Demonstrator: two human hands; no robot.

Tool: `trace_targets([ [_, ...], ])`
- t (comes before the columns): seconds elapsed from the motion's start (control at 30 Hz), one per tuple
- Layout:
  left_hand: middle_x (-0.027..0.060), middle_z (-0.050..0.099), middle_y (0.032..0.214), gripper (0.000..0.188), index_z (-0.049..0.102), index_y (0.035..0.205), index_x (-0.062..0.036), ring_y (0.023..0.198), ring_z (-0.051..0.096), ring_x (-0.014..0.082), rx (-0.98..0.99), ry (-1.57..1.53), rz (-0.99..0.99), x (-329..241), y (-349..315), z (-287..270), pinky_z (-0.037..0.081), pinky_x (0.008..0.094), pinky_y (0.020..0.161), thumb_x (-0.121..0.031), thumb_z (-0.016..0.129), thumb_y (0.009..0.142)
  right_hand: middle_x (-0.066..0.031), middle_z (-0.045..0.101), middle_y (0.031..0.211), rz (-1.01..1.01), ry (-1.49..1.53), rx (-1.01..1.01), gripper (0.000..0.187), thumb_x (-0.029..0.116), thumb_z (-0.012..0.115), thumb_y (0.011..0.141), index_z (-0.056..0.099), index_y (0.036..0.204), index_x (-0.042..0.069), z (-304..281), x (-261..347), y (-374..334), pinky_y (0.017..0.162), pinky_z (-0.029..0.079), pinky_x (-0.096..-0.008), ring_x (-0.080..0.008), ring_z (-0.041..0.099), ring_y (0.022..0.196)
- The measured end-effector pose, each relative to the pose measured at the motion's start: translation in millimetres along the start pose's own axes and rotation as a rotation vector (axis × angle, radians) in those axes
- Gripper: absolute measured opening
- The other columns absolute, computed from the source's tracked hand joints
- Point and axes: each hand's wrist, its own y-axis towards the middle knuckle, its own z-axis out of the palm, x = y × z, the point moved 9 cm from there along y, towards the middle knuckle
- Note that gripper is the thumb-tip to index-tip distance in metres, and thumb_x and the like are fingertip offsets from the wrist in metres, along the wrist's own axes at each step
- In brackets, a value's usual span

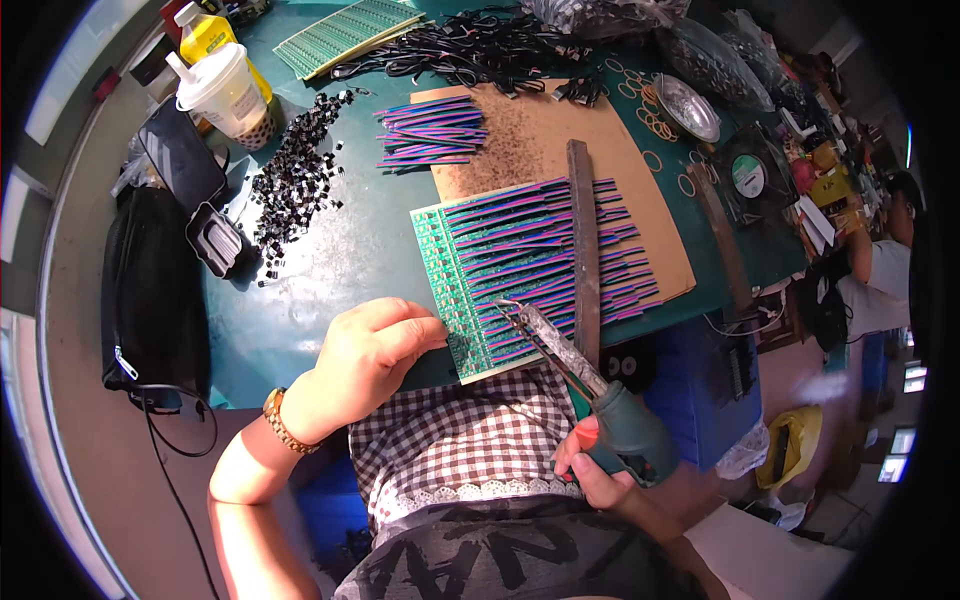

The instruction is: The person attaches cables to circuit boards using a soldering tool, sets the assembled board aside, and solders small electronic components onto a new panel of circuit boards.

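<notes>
One board [440, 270] beside left hand [365, 350], beyond right [604, 488]

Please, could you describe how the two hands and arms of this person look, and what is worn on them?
The left hand and the right hand are bare, without gloves. A gold-coloured watch with a linked band circles the left wrist; none shows on the right. No sleeve covers the visible parts of either forearm.

One wide fisheye view, worn on the head, looks down and forward over the desk [370, 230], the hands [372, 347] close below, straight edges bending toward its rim.
</notes>
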Motion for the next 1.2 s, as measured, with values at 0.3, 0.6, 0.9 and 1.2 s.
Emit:
trace_targets([
  [0.3, 0.0064, 0.063, 0.091, 0.026, 0.066, 0.095, -0.0047, 0.083, 0.062, 0.0231, 0.023, 0.258, 0.178, -20, -9, 14, 0.050, 0.0434, 0.084, -0.006, 0.065, 0.069, -0.0076, 0.050, 0.082, -0.001, -0.010, -0.001, 0.040, 0.006, 0.050, 0.091, 0.035, 0.128, 0.007, 0, -6, -1, 0.074, 0.048, -0.0382, -0.0179, 0.055, 0.074],
  [0.6, 0.0043, 0.064, 0.087, 0.027, 0.067, 0.089, -0.0071, 0.082, 0.062, 0.0216, -0.051, 0.192, 0.110, -15, -11, 8, 0.047, 0.0452, 0.090, -0.004, 0.075, 0.064, -0.0079, 0.051, 0.083, -0.024, -0.111, 0.029, 0.036, 0.003, 0.049, 0.091, 0.037, 0.125, 0.005, 3, -2, -3, 0.073, 0.050, -0.0365, -0.0174, 0.056, 0.073],
  [0.9, 0.0026, 0.064, 0.086, 0.027, 0.066, 0.090, -0.0081, 0.082, 0.062, 0.0206, 0.049, 0.155, 0.178, -20, -13, 18, 0.034, 0.0537, 0.103, -0.008, 0.074, 0.064, -0.0080, 0.051, 0.083, -0.112, -0.282, 0.113, 0.037, 0.001, 0.049, 0.088, 0.038, 0.124, -0.001, 7, 0, -13, 0.069, 0.051, -0.0329, -0.0172, 0.056, 0.073],
  [1.2, 0.0024, 0.065, 0.084, 0.025, 0.066, 0.087, -0.0078, 0.081, 0.064, 0.0207, 0.023, 0.247, 0.185, -23, -16, 19, 0.027, 0.0559, 0.108, -0.001, 0.072, 0.064, -0.0090, 0.054, 0.080, -0.069, -0.110, -0.025, 0.030, -0.002, 0.052, 0.084, 0.050, 0.114, -0.002, 8, -1, -20, 0.068, 0.050, -0.0321, -0.0157, 0.055, 0.068],
])
